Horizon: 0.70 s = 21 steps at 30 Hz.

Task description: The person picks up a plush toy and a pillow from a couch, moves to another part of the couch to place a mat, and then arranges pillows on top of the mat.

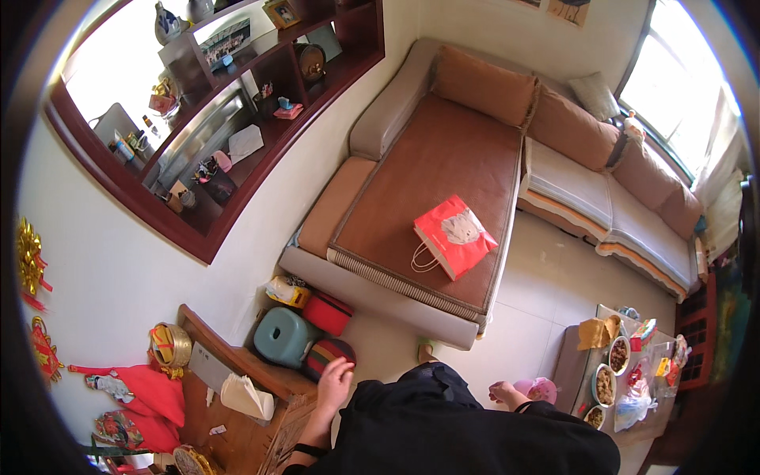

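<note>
My left hand (335, 383) hangs at my left side with its fingers somewhat apart and nothing in it, in front of a striped round stool (332, 358). On my right, my right hand (504, 392) has its fingers curled; whether it holds anything is not clear. A pink patterned thing (537, 390), perhaps a bin or bag, shows just beside it. Ahead, a red paper gift bag (456, 238) with white cord handles lies flat on the brown mat (454, 154) of the sofa's chaise.
A wooden cabinet (219, 436) stands at the left, near a teal plastic stool (284, 335) and a red box (328, 313). At the right, a low table (656, 415) bears several bowls and plastic bags. The chaise's padded end (380, 300) crosses ahead.
</note>
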Motion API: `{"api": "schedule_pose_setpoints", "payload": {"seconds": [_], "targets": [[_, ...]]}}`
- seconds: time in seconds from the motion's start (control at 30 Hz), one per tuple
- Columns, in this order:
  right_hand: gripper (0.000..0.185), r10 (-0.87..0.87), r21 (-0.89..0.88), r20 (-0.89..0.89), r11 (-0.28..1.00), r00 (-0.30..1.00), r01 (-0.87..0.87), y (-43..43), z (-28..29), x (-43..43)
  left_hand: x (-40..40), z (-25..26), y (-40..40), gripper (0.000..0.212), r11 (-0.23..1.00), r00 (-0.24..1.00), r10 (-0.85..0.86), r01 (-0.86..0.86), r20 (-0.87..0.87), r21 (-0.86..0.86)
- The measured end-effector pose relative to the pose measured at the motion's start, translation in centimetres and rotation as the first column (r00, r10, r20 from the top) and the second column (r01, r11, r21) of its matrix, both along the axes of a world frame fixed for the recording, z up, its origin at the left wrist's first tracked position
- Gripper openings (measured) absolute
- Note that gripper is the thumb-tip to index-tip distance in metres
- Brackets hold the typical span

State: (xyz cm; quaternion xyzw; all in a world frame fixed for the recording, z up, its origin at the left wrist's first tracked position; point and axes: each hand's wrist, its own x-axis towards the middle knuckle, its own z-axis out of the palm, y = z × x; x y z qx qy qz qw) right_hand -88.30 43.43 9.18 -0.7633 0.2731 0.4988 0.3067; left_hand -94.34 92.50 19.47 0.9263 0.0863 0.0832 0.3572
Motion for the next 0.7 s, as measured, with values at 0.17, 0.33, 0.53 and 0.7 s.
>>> {"api": "schedule_pose_setpoints", "payload": {"seconds": [0.17, 0.33, 0.53, 0.7], "targets": [[0.021, 0.023, 0.14, 0.035, 0.99, 0.999, -0.028, 4.0, -0.1, 10.2, -2.3, -11.8, 1.1, 0.026, 0.946, 0.77, -0.194, -0.017, -0.608, -0.323], [0.022, -0.106, 0.29, 0.216, 0.956, 0.971, 0.04, 5.7, -0.9, 21.8, -2.3, -12.9, -0.6, 0.03, 0.787, 0.856, -0.039, -0.291, -0.515, -0.544], [0.01, -0.227, 0.371, 0.327, 0.924, 0.917, 0.096, 5.3, -1.4, 28.5, 1.6, -14.0, 0.9, 0.012, 0.597, 0.702, 0.124, -0.617, -0.701, -0.513], [0.019, -0.108, 0.207, 0.186, 0.976, 0.976, 0.069, 2.2, -2.8, 28.8, 4.1, -15.4, 1.9, 0.014, 0.465, 0.61, -0.042, -0.689, -0.791, -0.556]]}}
